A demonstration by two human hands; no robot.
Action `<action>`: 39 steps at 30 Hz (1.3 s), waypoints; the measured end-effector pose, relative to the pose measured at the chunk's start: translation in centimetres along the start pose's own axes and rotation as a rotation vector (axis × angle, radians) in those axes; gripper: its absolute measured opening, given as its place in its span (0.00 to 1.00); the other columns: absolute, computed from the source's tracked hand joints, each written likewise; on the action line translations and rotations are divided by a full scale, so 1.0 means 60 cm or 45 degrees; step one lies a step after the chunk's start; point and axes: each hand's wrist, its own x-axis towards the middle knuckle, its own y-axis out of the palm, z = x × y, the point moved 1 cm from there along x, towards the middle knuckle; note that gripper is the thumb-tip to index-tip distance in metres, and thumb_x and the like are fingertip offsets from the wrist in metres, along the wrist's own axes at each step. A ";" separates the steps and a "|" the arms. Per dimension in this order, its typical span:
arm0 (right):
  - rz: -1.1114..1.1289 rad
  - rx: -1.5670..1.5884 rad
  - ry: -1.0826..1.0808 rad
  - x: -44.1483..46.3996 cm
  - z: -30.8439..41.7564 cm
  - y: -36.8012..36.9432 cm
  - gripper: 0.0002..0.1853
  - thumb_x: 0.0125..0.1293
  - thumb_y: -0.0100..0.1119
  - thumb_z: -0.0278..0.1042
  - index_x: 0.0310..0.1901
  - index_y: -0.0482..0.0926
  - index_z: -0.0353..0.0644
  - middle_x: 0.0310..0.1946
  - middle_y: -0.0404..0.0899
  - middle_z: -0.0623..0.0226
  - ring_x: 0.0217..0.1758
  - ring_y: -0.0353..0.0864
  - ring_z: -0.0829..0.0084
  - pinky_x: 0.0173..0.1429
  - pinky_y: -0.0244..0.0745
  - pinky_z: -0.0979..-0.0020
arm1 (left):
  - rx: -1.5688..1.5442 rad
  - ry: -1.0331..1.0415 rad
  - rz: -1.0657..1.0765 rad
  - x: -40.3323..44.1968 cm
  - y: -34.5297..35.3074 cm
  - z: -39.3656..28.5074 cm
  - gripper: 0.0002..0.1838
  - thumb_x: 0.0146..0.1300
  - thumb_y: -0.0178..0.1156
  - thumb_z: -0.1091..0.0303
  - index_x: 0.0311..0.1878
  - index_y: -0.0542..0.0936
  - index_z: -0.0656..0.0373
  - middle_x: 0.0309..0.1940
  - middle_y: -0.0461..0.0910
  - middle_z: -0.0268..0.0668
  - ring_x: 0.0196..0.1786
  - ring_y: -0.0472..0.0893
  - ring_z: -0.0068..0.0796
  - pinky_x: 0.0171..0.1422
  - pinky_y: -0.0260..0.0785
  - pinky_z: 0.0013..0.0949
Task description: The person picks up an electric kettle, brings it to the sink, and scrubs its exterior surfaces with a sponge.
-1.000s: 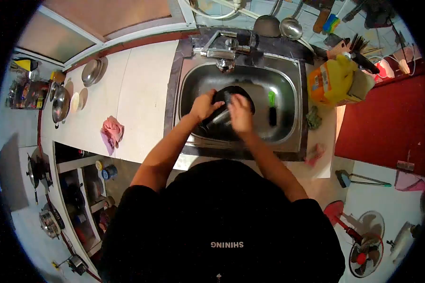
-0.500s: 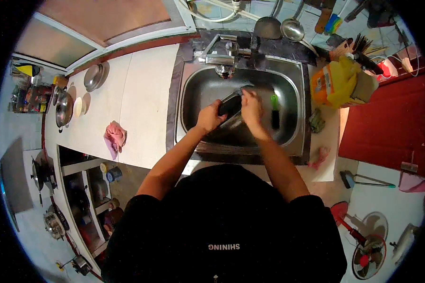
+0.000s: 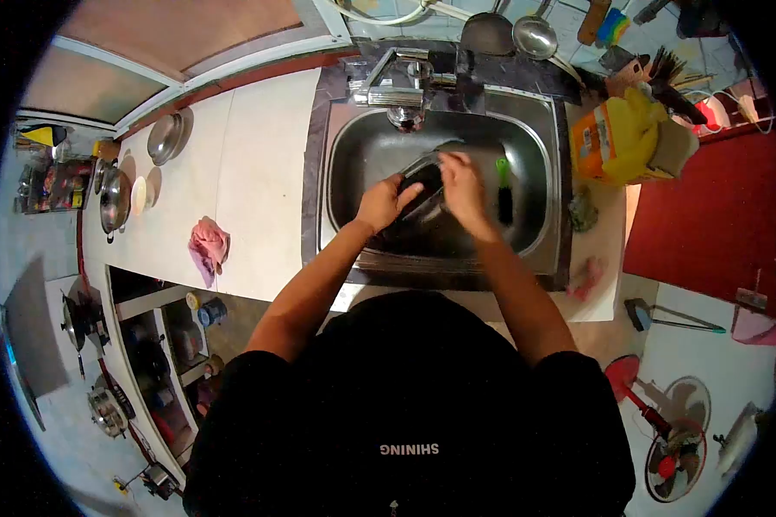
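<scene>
Over the steel sink point(image 3: 539, 215), my left hand point(image 3: 386, 207) grips a dark, long object with a paler, shiny edge point(image 3: 421, 183); its kind is unclear. The thumb lies across its near side. Against its right side is my right hand point(image 3: 464, 185), fingers curled and slightly blurred; whatever they hold, if anything, is hidden. A utensil with a bright green end and a black part point(image 3: 503, 191) lies on the sink floor, right of my right hand. Above the basin stands the chrome faucet point(image 3: 405, 108).
A crumpled pink cloth point(image 3: 209, 246) and several metal pans point(image 3: 115, 202) are on the white counter point(image 3: 263, 172) at left. A yellow bag point(image 3: 629, 138) and a green scrubber point(image 3: 583, 211) are right of the sink. A ladle point(image 3: 535, 39) hangs behind it. A fan point(image 3: 674, 461) stands lower right.
My right hand has shifted slightly up along the dark object, and my left hand has moved a little left with its thumb more spread. The whole view has tilted slightly.
</scene>
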 end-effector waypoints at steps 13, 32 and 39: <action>-0.200 -0.137 0.047 0.008 0.007 0.036 0.16 0.58 0.54 0.27 0.50 0.77 0.43 0.48 0.73 0.55 0.51 0.69 0.54 0.53 0.68 0.59 | -0.662 -0.412 0.081 0.043 -0.011 0.029 0.27 0.72 0.37 0.51 0.29 0.72 0.66 0.15 0.75 0.41 0.10 0.68 0.25 0.15 0.60 0.31; -0.112 -0.096 0.007 0.000 -0.061 -0.060 0.11 0.58 0.55 0.28 0.42 0.81 0.39 0.35 0.80 0.55 0.37 0.79 0.56 0.42 0.73 0.63 | -0.137 -0.077 0.324 -0.005 -0.014 -0.021 0.32 0.56 0.58 0.39 0.41 0.78 0.66 0.22 0.78 0.44 0.27 0.80 0.37 0.32 0.70 0.34; 0.220 0.006 -0.227 -0.029 -0.066 -0.086 0.12 0.58 0.57 0.29 0.45 0.80 0.42 0.47 0.78 0.62 0.50 0.76 0.58 0.56 0.69 0.64 | 0.461 0.374 0.248 -0.021 -0.016 -0.003 0.22 0.48 0.65 0.50 0.40 0.78 0.56 0.28 0.80 0.44 0.36 0.80 0.46 0.41 0.69 0.46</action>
